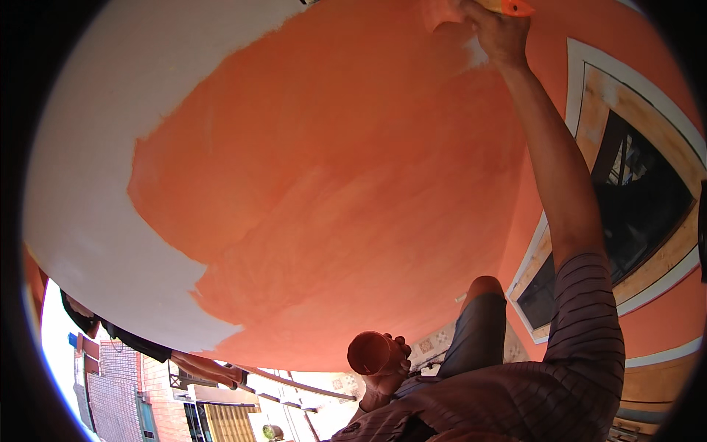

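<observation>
My right hand (502,35) is raised high at the top right, closed round the yellow and orange handle of a paintbrush (510,7). The brush's wide head, coated orange, lies against the wall (331,162), beside a small pale patch. Most of this wall is covered in streaky orange paint, with a ragged edge against the bare whitish part on the left. Low in front of my body, my left hand (398,362) grips a round cup (368,352). Orange paint colours the cup's inside; how full it is I cannot tell.
To the right, a wood-framed window (641,199) with white trim sits in an orange wall. At the lower left another person's bare limb (202,367) and dark clothing show beside railings (294,401). Patterned floor tiles (434,342) lie below, near my bent knee (482,295).
</observation>
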A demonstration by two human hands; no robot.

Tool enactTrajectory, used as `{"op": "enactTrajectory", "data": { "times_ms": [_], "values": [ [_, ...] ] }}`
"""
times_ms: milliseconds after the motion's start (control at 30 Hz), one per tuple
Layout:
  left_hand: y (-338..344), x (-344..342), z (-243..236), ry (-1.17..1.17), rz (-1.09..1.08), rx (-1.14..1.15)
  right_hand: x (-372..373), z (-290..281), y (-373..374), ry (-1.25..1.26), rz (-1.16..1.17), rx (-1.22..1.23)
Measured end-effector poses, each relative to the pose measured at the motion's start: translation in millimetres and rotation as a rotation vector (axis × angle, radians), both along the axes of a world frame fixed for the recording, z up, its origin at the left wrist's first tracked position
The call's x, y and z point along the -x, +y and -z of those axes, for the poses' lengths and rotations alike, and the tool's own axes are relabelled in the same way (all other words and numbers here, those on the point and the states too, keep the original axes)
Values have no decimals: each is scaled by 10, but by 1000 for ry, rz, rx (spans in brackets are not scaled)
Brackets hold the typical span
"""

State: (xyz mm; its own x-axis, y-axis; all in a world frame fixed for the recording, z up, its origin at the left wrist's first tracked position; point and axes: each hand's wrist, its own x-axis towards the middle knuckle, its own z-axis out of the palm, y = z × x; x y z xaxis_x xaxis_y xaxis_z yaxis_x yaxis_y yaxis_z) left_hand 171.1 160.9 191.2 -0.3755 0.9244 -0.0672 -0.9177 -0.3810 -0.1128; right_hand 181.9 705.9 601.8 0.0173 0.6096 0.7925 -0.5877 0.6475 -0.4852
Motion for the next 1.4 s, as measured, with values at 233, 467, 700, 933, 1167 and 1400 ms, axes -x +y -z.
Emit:
{"op": "enactTrajectory", "data": {
  "times_ms": [233, 467, 700, 933, 1167, 1400],
  "values": [
    [-50, 32, 14, 8, -17, 66, 423, 358, -665, 42, 68, -349],
    [59, 14, -25, 1, -6, 55, 303, 483, -726, -145, -49, -389],
    [-35, -17, 24, -16, 1, 56, 9, 325, 129, 40, 345, -5],
    [123, 31, 4, -8, 57, 21, 3, 1306, -706, -341, -116, -635],
    [102, -17, 37, 42, 62, -13, -470, 166, 472, 334, 176, -614],
    [170, 61, 77, -14, 37, 10, 77, 922, 739, 63, 544, -522]
  ]
}}
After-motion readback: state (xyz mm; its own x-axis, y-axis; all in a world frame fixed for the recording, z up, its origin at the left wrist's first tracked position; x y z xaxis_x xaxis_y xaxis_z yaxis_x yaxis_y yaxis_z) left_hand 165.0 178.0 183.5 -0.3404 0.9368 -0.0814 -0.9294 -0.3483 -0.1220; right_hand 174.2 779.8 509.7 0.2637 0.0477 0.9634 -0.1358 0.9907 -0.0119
